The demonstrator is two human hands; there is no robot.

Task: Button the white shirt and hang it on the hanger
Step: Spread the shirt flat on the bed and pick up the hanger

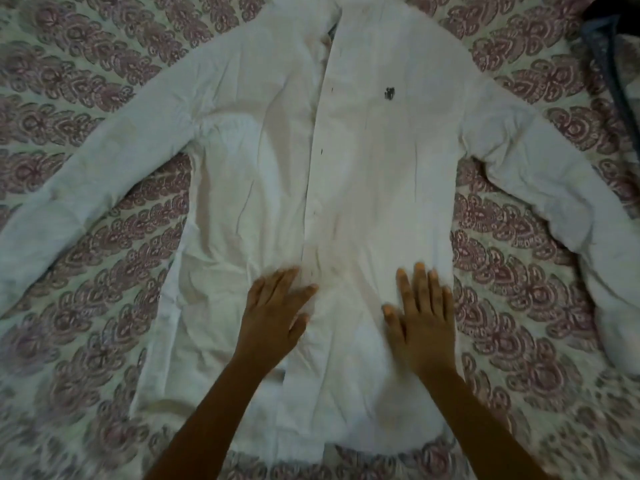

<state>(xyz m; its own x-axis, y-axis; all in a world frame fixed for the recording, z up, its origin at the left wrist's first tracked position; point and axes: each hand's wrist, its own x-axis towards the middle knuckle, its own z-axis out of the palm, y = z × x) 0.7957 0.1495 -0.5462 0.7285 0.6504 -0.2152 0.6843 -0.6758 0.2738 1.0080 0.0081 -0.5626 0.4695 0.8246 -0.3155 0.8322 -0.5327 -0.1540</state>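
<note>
Fingers (282,282) of left hand (273,320) and right hand (422,323) lay straight, grasping nothing, on the lower front of the shirt (381,161), spread across the bed (86,306). Limp, light cloth; likely best pinched along its front edge.

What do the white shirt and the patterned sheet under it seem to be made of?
White shirt: probably thin woven cotton, matte; it holds many fine creases. Patterned sheet: probably printed woven cloth, matte; no shine, the motif lies flat.
</note>
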